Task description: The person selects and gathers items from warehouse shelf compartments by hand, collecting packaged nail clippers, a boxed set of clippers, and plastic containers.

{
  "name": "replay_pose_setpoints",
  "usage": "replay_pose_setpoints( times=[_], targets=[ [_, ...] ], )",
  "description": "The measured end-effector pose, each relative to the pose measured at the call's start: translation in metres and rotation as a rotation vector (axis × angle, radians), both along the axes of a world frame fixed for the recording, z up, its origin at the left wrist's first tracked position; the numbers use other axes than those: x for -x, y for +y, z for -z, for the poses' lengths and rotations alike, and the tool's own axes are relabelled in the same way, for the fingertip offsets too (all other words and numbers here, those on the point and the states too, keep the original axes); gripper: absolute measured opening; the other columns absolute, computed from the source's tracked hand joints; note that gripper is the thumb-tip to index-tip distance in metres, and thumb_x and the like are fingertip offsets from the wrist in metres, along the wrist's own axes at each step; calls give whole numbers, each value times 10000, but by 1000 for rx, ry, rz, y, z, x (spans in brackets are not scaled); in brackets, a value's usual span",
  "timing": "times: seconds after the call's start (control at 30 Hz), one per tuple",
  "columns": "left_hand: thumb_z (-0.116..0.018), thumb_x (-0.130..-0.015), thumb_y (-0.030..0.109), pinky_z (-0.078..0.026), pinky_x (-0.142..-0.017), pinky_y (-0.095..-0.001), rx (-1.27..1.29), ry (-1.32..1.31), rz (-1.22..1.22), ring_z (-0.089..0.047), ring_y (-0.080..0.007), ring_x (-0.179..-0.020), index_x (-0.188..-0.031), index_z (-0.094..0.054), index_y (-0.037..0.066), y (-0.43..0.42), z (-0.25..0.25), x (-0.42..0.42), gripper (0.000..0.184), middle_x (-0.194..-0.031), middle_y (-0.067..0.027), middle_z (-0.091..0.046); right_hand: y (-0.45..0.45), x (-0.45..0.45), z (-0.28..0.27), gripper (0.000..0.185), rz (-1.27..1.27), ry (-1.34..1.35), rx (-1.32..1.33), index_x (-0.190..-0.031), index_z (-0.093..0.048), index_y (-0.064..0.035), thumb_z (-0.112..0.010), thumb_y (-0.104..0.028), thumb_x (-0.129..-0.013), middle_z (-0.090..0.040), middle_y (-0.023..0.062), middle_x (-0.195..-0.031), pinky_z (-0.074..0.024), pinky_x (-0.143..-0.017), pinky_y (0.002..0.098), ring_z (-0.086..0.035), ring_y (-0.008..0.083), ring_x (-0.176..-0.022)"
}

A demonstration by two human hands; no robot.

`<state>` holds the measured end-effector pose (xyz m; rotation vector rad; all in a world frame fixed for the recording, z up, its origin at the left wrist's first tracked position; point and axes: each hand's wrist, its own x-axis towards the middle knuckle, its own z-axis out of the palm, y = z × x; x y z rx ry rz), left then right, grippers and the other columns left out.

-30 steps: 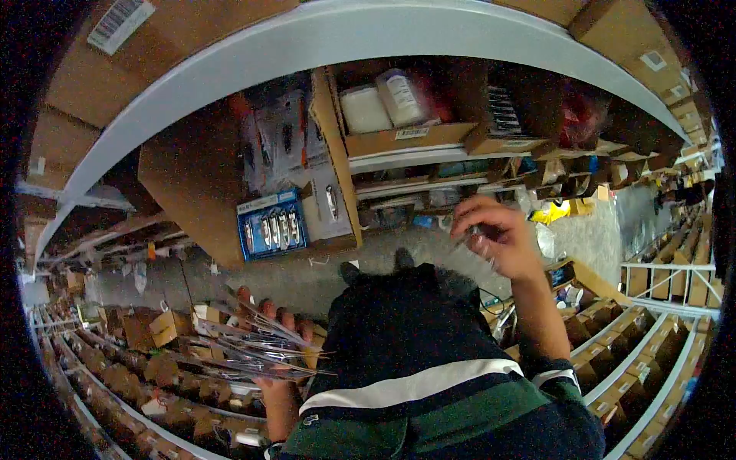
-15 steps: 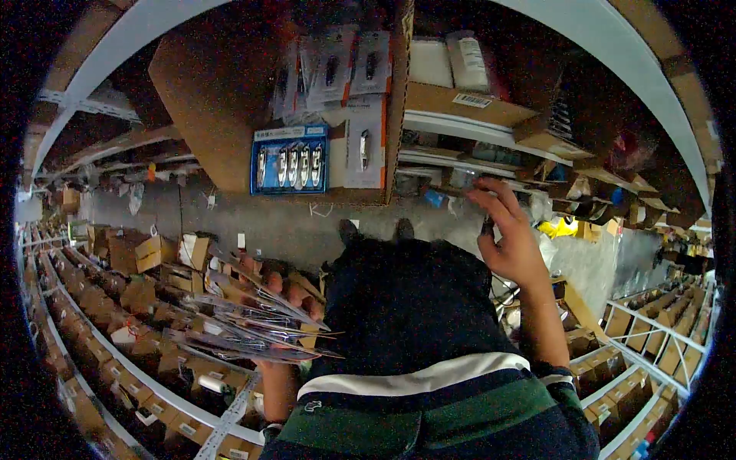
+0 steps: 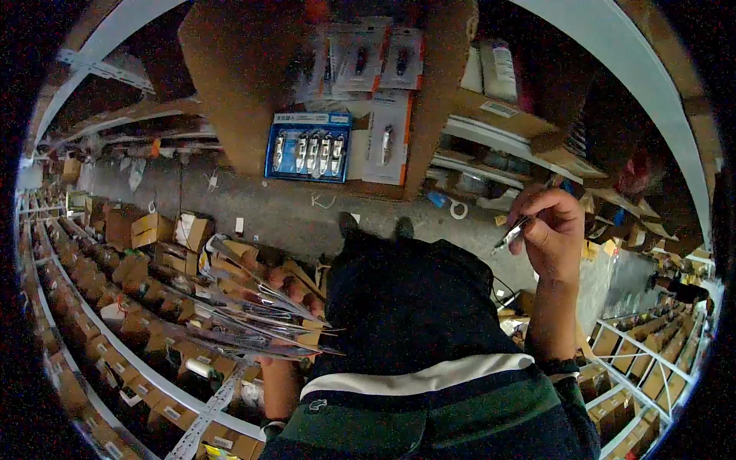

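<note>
We are pinching a small shiny metal piece [image 3: 509,236] in our right hand [image 3: 555,231], right of the frame; being slick, it could be slipping loose. Lower left, our left hand [image 3: 293,290] is clasping fanned packets [image 3: 257,313] (loose ones could be sliding out). Upper centre, a cardboard box [image 3: 238,92] is holding clear packs [image 3: 360,60] and a blue box [image 3: 313,119] of clippers [image 3: 325,156].
</note>
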<state>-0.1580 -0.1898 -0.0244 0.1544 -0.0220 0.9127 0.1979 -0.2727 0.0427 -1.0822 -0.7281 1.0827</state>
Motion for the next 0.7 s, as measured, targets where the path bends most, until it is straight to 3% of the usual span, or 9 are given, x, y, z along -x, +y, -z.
replay_pose_setpoints(
  times=[0.1,0.17,0.23,0.27,0.3,0.37,0.43,0.5,0.7],
  targets=[
    [-419,-917,383,-394,-794,-582,-37,-46,-22,-498,-327,-1020,-1407,-222,245,6,1,4,546,-1150,-110,-460,26,21,-24,206,-51,-11,-118,-848,-595,35,-725,-19,-699,-614,181,-858,-554,-576,328,-629,231,-642],
    [-414,-920,383,-391,-788,-592,33,121,-16,-497,-340,-1007,-1400,-256,235,8,-7,13,527,-1137,-128,-463,45,32,-41,193,-89,-80,-181,-863,-604,36,-712,0,-708,-608,200,-870,-566,-609,355,-640,259,-681],
    [-435,-913,374,-394,-771,-599,49,104,-20,-494,-361,-1010,-1398,-269,225,18,-2,18,534,-1146,-146,-470,61,48,-63,195,-101,-283,-78,-889,-618,34,-706,-13,-721,-615,190,-885,-564,-644,347,-646,269,-745],
    [-366,-908,456,-311,-854,-638,-61,-4,43,-412,-373,-1125,-1411,-216,272,23,13,22,556,-1285,-120,-394,70,52,-68,237,-148,-504,-71,-960,-620,6,-691,-34,-737,-632,158,-911,-544,-710,342,-648,269,-823],
    [-337,-906,495,-287,-885,-657,-24,10,28,-406,-375,-1130,-1416,-197,301,18,16,28,563,-1343,-111,-374,82,59,-73,237,-150,-511,-78,-960,-620,6,-691,-34,-737,-632,158,-911,-544,-710,342,-648,269,-823],
    [-307,-903,534,-263,-916,-675,9,20,11,-400,-377,-1134,-1420,-178,330,19,13,31,570,-1400,-102,-354,106,81,-78,208,-169,-1050,-181,-915,-628,1,-659,65,-720,-632,127,-865,-534,-667,303,-639,203,-766],
    [-443,-918,316,-388,-823,-618,79,40,-18,-488,-375,-1022,-1397,-273,224,29,-5,22,516,-1185,-168,-486,126,100,-70,170,-196,-1067,-137,-903,-633,-21,-651,22,-739,-640,112,-841,-514,-697,324,-642,233,-767],
    [-444,-916,318,-393,-806,-609,86,7,-10,-493,-371,-1005,-1385,-300,231,36,-2,25,499,-1176,-161,-491,155,112,-58,142,-272,-1198,-126,-893,-624,-19,-639,-31,-752,-627,155,-856,-496,-702,369,-623,317,-786],
    [-513,-879,330,-427,-770,-579,203,87,54,-500,-364,-974,-1368,-324,229,58,4,35,534,-1085,-138,-510,205,134,-31,158,-491,-1352,188,-893,-616,-7,-609,-111,-774,-620,186,-876,-478,-734,402,-602,358,-824]
  ],
)
